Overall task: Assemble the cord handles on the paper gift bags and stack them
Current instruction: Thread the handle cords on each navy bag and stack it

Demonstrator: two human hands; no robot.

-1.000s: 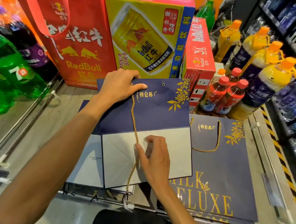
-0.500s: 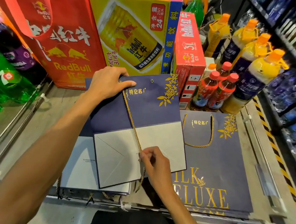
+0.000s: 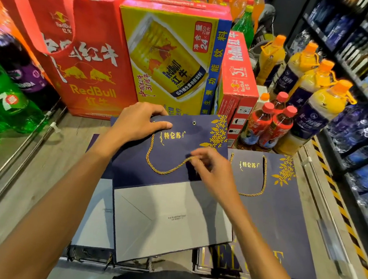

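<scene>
A flat navy paper gift bag with gold print and a grey folded base lies in front of me on other flat bags. My left hand grips its top left edge, thumb on the face. A gold cord runs from under that thumb, loops down and rises to my right hand, which pinches its free end over the bag's middle. An empty eyelet shows near the top right edge. To the right lies a stack of navy bags with a gold cord handle fitted.
Red Bull cartons and a red Red Bull bag stand just behind the bags. Bottles crowd the right rear, green bottles the left. A shelf of drinks lines the right. More flat bags lie underneath on the left.
My right hand has moved up from the grey base to the bag's middle, carrying the cord's free end. The cord now hangs in a loop instead of running straight down.
</scene>
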